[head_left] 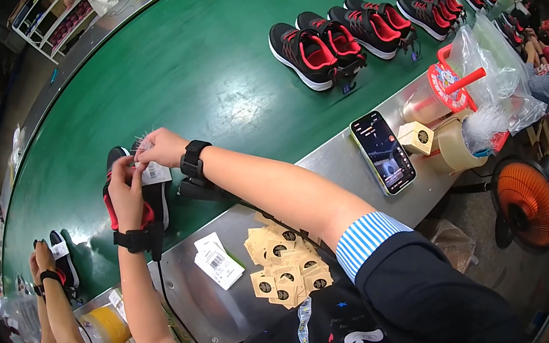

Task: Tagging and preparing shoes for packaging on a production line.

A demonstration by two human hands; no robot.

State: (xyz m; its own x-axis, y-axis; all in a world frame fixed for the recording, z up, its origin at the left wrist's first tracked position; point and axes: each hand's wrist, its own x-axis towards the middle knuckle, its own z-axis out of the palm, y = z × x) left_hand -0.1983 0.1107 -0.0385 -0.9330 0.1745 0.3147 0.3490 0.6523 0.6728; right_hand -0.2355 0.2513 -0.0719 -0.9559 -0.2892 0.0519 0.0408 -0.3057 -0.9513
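Observation:
A black sneaker with red lining lies on the green belt beneath both of my hands. My left hand is over the shoe, its fingers closed in a pinch at the edge of a white hang tag with a barcode. Close beside those fingers, my right hand is also pinched. Thin clear strands, which look like plastic tag fasteners, stick out from its fingers. Where the fingertips meet, the exact grip is partly hidden. Both wrists wear black straps.
Loose white tags and a pile of kraft-brown cards lie on the metal ledge. Farther right are a phone, a small box and a red-lidded cup. Several sneakers line the belt; a co-worker's hands handle another shoe.

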